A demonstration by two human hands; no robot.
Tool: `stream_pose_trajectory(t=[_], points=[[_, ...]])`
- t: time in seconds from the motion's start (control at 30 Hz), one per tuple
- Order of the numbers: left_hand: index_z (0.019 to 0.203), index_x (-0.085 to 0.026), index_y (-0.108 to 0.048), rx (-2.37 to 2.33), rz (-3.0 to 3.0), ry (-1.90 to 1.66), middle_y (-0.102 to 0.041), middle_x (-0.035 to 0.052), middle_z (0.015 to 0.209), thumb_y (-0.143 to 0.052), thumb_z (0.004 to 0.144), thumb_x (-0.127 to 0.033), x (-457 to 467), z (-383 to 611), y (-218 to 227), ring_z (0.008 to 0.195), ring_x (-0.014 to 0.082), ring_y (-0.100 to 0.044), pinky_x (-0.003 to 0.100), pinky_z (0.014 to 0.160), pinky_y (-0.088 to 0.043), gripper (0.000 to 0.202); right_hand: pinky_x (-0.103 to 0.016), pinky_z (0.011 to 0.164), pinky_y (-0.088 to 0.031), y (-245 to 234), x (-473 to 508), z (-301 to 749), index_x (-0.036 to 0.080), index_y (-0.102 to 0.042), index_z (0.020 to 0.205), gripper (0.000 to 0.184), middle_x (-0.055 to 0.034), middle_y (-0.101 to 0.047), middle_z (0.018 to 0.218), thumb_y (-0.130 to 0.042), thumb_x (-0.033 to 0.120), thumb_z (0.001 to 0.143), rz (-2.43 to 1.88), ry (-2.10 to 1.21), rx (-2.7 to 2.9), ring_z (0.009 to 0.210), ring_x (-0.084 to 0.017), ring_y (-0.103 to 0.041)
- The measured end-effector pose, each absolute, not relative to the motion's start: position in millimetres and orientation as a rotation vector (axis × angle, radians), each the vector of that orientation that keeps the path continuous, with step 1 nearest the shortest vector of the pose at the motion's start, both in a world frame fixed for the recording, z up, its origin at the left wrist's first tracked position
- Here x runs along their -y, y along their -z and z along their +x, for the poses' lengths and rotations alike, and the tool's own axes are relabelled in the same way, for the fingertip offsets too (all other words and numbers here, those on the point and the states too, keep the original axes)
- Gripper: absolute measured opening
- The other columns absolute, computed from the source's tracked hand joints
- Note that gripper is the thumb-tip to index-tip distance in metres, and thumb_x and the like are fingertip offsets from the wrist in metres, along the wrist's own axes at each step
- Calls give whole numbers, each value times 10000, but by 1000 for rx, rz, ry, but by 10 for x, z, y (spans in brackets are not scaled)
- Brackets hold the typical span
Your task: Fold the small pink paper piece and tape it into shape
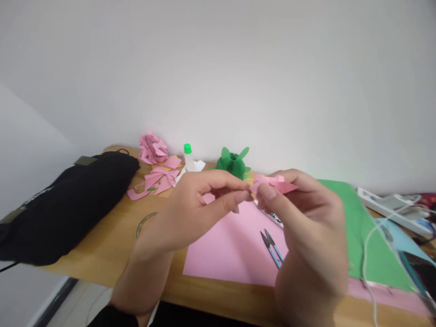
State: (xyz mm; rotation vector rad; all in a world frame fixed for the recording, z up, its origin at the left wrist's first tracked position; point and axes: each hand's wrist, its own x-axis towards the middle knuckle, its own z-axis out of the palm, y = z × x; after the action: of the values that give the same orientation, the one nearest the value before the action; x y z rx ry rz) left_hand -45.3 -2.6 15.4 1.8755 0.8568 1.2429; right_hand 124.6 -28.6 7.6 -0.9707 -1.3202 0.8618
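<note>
Both hands are raised over a wooden table (112,240), pinching one small folded piece of pink paper (275,182) between them. My left hand (197,204) grips its left end with thumb and fingertips. My right hand (306,227) holds the right part, fingers closed round it. Below them lies a pink paper sheet (228,250) with small blue-handled snips (272,249) resting on it.
A black bag (64,204) fills the table's left end. At the back stand a pink paper flower (152,149), loose pink cut pieces (158,178), a glue bottle with a green cap (188,158) and a green paper shape (233,163). A green sheet (361,236), white cable (371,245) and power strip (388,205) lie right.
</note>
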Motion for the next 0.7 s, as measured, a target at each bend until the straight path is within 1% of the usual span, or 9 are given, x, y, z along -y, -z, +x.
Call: stream_pose_trajectory(t=[0.07,0.13,0.17,0.2,0.27,0.33,0.43,0.57,0.7], points=[[852,-234,-765,-1148,1973,-1229,-762,3,811,-691,821,-242,-89,-688,-111,710,150,-683,225,586,-512,81,-209,601,-503,-88,278,1227,238,-689,742,91,49,-668,708,-739,219,815,-1003,-739,1248,647,-74,-611],[921,-225,-760,-1610,1933,-1199,-764,29,845,-657,851,-324,-237,-992,12,738,181,-689,261,621,-513,159,-221,579,-498,-100,270,1207,226,-697,715,101,41,-635,652,-754,193,793,-991,-617,1154,633,-86,-615],[931,-216,-754,-1855,1955,-1046,-756,30,832,-626,866,-323,-311,-1146,109,734,187,-683,272,642,-509,179,-231,555,-488,-104,266,1197,218,-697,703,107,37,-620,627,-762,182,780,-981,-577,1110,618,-93,-614],[966,-219,-744,-2034,1999,-787,-749,26,841,-592,887,-340,-378,-1288,229,751,194,-680,282,662,-507,210,-241,529,-472,-107,262,1189,213,-695,691,114,33,-613,613,-773,171,764,-976,-550,1070,602,-100,-610],[886,-197,-746,-2074,2012,-556,-738,33,831,-606,871,-271,-482,-1497,518,772,210,-680,302,688,-509,159,-255,497,-445,-109,256,1179,209,-695,670,131,26,-614,612,-794,153,734,-984,-537,1022,589,-107,-604],[862,-174,-727,-2026,2049,-384,-731,40,905,-628,861,-198,-540,-1588,826,826,198,-677,319,749,-529,101,-263,501,-445,-105,251,1178,221,-711,682,125,24,-627,633,-799,146,727,-994,-547,1025,605,-110,-609],[1003,-131,-665,-1958,2106,-207,-688,64,1019,-614,918,-275,-565,-1566,1184,944,192,-657,401,861,-547,175,-268,530,-469,-93,248,1197,247,-730,713,102,34,-636,636,-790,169,742,-990,-583,1123,615,-109,-609],[1189,-153,-599,-1973,2139,-177,-632,95,1181,-576,945,-326,-583,-1491,1341,1039,216,-633,440,904,-544,300,-260,531,-489,-69,243,1224,255,-734,727,91,37,-658,653,-781,180,752,-994,-544,1172,597,-106,-602],[1197,-154,-595,-1986,2158,-180,-631,96,1183,-576,945,-327,-611,-1482,1340,1040,219,-632,443,904,-544,306,-234,514,-497,-60,244,1221,245,-737,736,83,32,-676,668,-778,177,760,-1015,-557,1165,599,-102,-610]])
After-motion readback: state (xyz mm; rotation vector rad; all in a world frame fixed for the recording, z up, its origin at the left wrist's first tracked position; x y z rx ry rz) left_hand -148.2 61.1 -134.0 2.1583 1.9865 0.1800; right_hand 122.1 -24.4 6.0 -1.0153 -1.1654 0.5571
